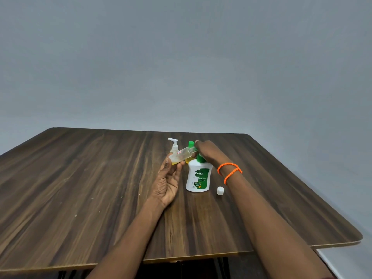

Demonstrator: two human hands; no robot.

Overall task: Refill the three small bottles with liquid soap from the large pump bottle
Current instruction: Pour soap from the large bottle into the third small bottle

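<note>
Nearest the tabletop's (80, 178) front edge, toward its right side, a small white cap (220, 190) lies by itself. Just left of it stands the large pump bottle (198, 179), white with a green label. On its pump head presses the right hand (209, 153), fingers curled over the top, two orange bands (229, 171) on the wrist. Beside it the left hand (168, 181) grasps a small clear bottle (181, 156), tilted, mouth toward the pump, yellow liquid at its base. Behind, nearer the far edge, stand a small pump bottle (174, 146) and a green-capped bottle (190, 147).
</note>
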